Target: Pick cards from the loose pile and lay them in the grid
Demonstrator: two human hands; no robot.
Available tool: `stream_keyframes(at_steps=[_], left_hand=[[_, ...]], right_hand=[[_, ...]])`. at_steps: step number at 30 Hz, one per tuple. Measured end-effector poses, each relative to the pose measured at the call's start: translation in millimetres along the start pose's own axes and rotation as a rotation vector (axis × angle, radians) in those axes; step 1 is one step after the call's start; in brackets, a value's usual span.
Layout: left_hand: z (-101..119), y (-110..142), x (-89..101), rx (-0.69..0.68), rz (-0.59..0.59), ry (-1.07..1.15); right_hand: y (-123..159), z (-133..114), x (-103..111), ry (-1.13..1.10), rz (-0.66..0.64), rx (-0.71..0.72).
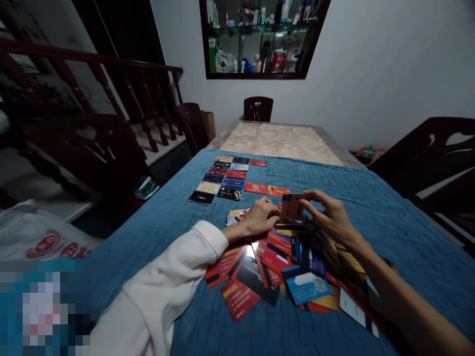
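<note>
Between thumb and fingers, my right hand (332,217) pinches a gold-brown plastic card (292,207) by its right side, held upright above a loose heap of cards. My left hand (260,218) is closed, its fingers curled at the left edge of that card; what lies between its fingertips is hidden. Under both hands spreads the heap, with red cards (276,254), a light blue card (307,286) and a white card (354,310) with a dark stripe. Beyond my left hand, several cards lie face up in rows, including a black card (201,198) and an orange card (279,191).
A blue cloth (156,237) covers the near table, and a patterned tabletop (274,141) shows beyond it. Dark wooden chairs stand around, one chair (426,148) at the right. A wooden railing (111,84) and a white plastic bag (48,235) are at the left.
</note>
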State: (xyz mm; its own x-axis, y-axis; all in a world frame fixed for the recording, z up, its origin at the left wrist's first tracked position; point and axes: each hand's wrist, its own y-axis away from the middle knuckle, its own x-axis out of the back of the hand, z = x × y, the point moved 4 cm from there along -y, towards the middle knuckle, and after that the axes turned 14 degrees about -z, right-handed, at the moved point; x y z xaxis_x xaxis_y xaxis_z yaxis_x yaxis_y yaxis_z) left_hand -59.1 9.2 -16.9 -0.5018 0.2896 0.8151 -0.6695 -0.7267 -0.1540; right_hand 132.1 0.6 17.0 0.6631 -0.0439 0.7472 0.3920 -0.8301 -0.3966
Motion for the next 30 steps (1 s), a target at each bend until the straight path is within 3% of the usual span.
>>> stream_keyframes(at_steps=[8,20,30], left_hand=[[3,4,-5.0,-0.003,0.007,-0.042],[5,8,6.6,0.015,0.239,0.135],[4,6,1.6,0.008,0.214,0.132]], right_hand=[[1,-3,2,0.128,0.008,0.135],[0,-13,-3,0.225,-0.06,0.218],[2,-14,-12,0.288,-0.032,0.242]])
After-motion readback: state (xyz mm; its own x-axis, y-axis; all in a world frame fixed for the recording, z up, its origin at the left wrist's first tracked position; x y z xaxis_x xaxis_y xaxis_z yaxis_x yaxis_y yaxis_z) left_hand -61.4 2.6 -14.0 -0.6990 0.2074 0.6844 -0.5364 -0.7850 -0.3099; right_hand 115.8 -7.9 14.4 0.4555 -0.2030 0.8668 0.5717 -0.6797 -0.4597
